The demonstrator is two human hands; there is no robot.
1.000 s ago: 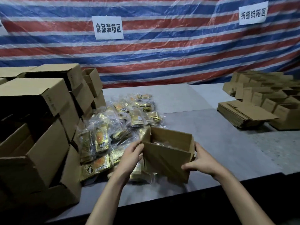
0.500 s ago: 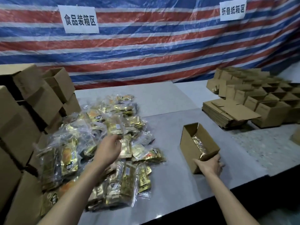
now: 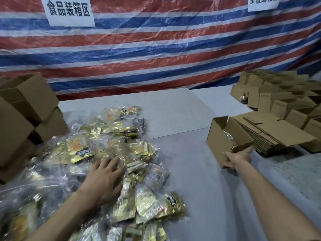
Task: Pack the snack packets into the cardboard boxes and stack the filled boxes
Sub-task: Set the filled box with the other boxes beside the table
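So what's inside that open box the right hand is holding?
A bit of shiny wrapping shows inside the box, likely a snack packet. The box walls hide the rest, so how full it is cannot be told.

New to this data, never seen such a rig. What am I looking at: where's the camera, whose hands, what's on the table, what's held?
No robot: these are a person's bare hands, filmed by a wide-angle camera worn on their head, looking forward and down. The left hand lies with fingers spread on a pile of snack packets on the grey table. The right hand grips the near end of an open cardboard box. Flattened boxes lie right of it; stacked boxes stand at left.
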